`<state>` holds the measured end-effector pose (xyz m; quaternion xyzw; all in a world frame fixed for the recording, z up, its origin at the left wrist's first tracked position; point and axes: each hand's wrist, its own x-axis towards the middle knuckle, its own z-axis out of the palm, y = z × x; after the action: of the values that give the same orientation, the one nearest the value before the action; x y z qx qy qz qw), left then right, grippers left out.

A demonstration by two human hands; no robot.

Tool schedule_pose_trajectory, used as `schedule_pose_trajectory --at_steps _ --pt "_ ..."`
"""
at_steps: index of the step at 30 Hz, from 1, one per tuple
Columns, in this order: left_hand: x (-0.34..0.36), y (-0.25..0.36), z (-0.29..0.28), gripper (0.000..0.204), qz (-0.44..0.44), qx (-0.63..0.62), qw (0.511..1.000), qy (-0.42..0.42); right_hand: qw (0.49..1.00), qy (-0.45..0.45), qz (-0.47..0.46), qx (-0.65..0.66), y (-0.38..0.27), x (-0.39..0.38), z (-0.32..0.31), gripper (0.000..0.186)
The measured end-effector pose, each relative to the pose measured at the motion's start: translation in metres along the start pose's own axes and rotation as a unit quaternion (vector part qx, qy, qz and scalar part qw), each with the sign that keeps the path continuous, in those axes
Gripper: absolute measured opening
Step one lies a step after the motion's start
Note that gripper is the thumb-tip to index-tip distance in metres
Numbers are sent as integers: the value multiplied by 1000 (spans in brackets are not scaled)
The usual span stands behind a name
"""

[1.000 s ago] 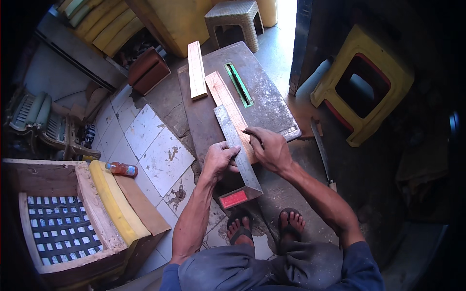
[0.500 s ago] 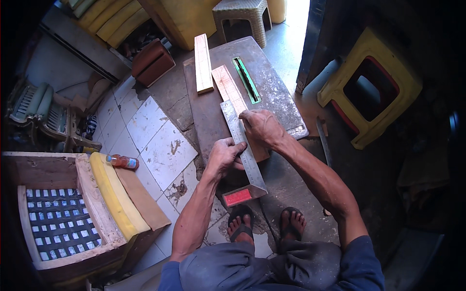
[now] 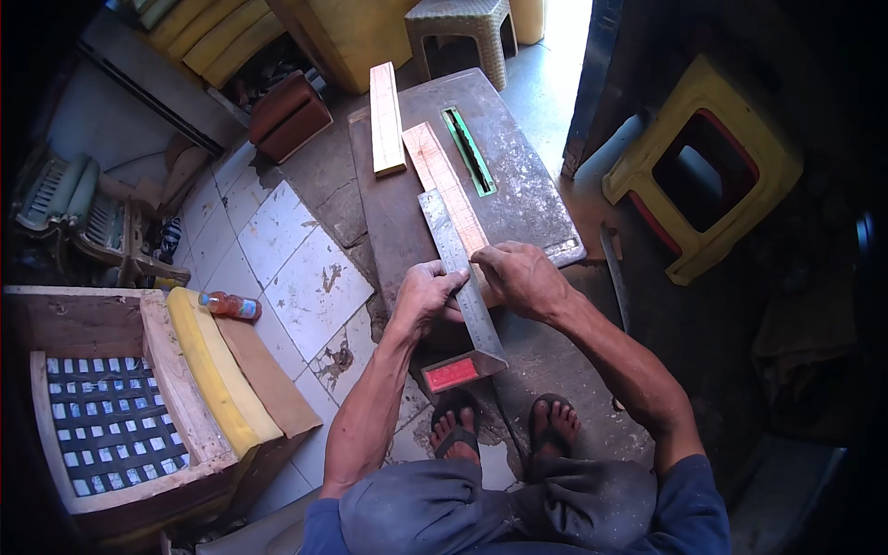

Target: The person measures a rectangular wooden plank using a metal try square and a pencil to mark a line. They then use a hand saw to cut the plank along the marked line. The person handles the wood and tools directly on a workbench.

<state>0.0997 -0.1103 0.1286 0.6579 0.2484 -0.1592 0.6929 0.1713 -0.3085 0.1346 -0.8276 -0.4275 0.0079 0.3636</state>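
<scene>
Metal square: from my end I see its blade (image 3: pixel 448 227) laid lengthwise along the marked board (image 3: pixel 428 153), over the board's left part; the red-inlaid stock (image 3: pixel 451 373) sits at the near end, above the feet.
Long axis: blade and board run nearly parallel, away from the body and leaning a little left; the board's far end reaches past the blade's tip.
Left hand (image 3: pixel 427 298): nearer the blade, clamped on its left edge, thumb on top, fingers underneath; I can't tell whether they grip the board too.
Right hand (image 3: pixel 525 279): across the blade, on its right, fingertips bunched over the board; I can't make out what, if anything, is pinched there.
Relation I watch: the blade's right edge runs between my two hands, with the right fingertips just beside it; contact I can't tell.
Bench (image 3: pixel 532 171): brown top beneath the marked board, with a green-edged slot (image 3: pixel 470 153) to the right.
Second board (image 3: pixel 386 120): beyond the square, left of the marked board's far end.
Curved blade tool (image 3: pixel 615 273): well right of both hands.
</scene>
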Motion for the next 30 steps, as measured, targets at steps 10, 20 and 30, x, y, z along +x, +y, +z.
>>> schedule_pose_trajectory --at_steps 10,20,30 --pt "1 -2 -2 29 -3 -9 1000 6 1000 -25 15 9 -13 -13 -23 23" --pt "4 -5 -4 29 5 -11 1000 -5 1000 1 -6 1 1 -1 2 17" --pt "1 -1 -3 30 7 -2 1000 0 1000 6 16 14 -26 -17 -27 20"
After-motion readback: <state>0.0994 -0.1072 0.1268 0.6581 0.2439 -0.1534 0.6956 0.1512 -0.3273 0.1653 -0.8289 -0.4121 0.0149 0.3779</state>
